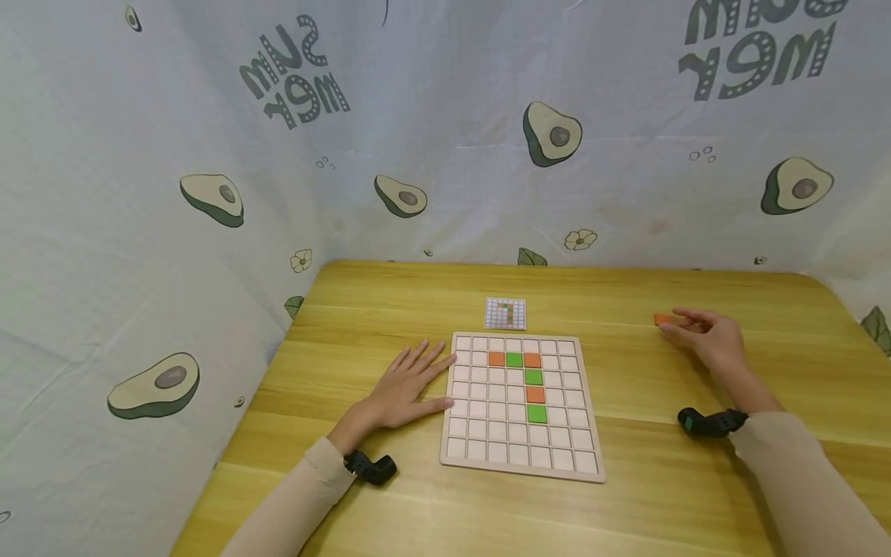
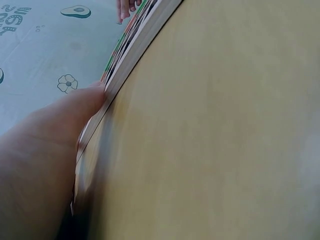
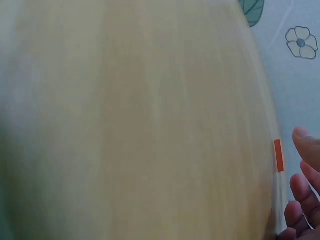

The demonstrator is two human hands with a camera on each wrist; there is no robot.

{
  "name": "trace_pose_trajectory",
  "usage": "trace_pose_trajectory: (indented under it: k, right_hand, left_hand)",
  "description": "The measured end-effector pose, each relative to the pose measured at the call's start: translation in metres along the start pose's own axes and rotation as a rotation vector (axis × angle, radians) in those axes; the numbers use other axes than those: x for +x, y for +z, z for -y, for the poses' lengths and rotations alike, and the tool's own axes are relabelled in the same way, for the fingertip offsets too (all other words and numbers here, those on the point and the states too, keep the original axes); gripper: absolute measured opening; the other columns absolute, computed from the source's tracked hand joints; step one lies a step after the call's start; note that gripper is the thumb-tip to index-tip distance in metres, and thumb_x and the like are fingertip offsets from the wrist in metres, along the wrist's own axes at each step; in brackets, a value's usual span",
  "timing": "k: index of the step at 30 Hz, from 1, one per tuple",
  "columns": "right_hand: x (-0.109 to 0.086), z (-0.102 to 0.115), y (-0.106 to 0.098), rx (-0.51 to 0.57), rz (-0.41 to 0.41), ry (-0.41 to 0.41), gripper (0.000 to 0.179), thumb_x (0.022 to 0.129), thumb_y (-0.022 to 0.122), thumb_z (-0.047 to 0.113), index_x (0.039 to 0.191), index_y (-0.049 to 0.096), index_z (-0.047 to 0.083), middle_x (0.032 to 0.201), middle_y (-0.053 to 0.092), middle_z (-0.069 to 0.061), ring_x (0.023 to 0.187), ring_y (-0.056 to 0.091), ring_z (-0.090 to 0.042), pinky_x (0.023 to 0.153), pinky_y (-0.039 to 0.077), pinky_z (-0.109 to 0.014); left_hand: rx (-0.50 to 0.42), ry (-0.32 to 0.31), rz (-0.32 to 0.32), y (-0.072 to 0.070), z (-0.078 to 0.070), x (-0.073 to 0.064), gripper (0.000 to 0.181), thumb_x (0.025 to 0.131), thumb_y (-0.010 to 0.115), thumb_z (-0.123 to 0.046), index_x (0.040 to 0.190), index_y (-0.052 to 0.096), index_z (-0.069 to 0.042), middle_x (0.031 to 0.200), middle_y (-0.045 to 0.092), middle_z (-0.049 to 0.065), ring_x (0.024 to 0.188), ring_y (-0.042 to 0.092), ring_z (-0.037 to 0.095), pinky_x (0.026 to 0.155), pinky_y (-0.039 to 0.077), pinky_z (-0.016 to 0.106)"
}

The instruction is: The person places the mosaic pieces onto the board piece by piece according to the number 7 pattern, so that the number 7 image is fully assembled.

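Note:
My left hand (image 1: pixel 402 393) lies with fingers spread on the table, thumb and a fingertip touching the left edge of the white grid board (image 1: pixel 487 455). In the left wrist view, the thumb (image 2: pixel 92 99) meets the board's side (image 2: pixel 145 47). Orange and green square tiles sit in the board's cells, a row leading into a column. At the right of the table, my right hand (image 1: pixel 711 340) is close to a loose orange tile (image 1: pixel 663 318). The right wrist view shows a gap between that tile (image 3: pixel 278 155) and the thumb (image 3: pixel 306 146); the fingers are loosely bent.
A small card (image 1: pixel 505 313) printed with a coloured grid pattern lies just behind the board. The wooden table (image 1: pixel 334 309) is backed by a pale curtain (image 1: pixel 445 131) with avocado prints. Each wrist wears a black band, the right band (image 1: pixel 710 422) and the left band (image 1: pixel 370 467).

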State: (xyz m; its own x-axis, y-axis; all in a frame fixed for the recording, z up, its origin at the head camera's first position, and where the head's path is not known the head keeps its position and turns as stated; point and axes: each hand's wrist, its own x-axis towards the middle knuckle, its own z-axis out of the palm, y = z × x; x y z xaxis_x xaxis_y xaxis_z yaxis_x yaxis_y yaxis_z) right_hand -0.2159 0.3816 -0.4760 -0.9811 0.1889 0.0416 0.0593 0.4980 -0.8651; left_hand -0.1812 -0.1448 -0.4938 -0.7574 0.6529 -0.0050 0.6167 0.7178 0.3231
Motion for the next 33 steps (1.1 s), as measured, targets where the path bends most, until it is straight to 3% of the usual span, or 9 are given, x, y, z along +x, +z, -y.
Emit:
trace_pose_trajectory:
  k: [8,21,33]
  right_hand:
    - [0.0058,-0.0009,-0.0002,-0.099,0.049,0.026,0.066,0.092,0.073,0.032,0.135,0.053,-0.013,0.084,0.054,0.021,0.072,0.051,0.002,0.061,0.045,-0.013]
    - [0.0103,-0.0015,0.004,-0.237,0.039,0.037,0.066,0.093,0.069,0.04,0.133,0.057,-0.011,0.106,0.056,-0.014,0.079,0.047,-0.014,0.06,0.042,-0.019]
    - [0.0081,0.001,0.0043,-0.255,0.042,0.012,0.06,0.094,0.07,0.035,0.128,0.06,-0.013,0.103,0.058,-0.016,0.075,0.046,-0.01,0.058,0.043,-0.02]
  left_hand:
    - [-0.003,0.003,-0.007,-0.0016,-0.0016,-0.0004,0.075,0.1,0.041,-0.063,0.162,0.016,-0.028,0.167,0.006,0.003,0.152,0.0,0.028,0.12,0.0,0.051]
    - [0.001,0.007,-0.019,-0.0008,-0.0014,-0.0014,0.076,0.1,0.04,-0.064,0.162,0.016,-0.028,0.167,0.007,0.003,0.152,0.001,0.029,0.12,0.0,0.051]
    - [0.002,0.015,-0.026,0.0002,-0.0006,-0.0012,0.076,0.099,0.04,-0.064,0.162,0.017,-0.027,0.167,0.008,0.004,0.152,0.001,0.029,0.12,0.0,0.052]
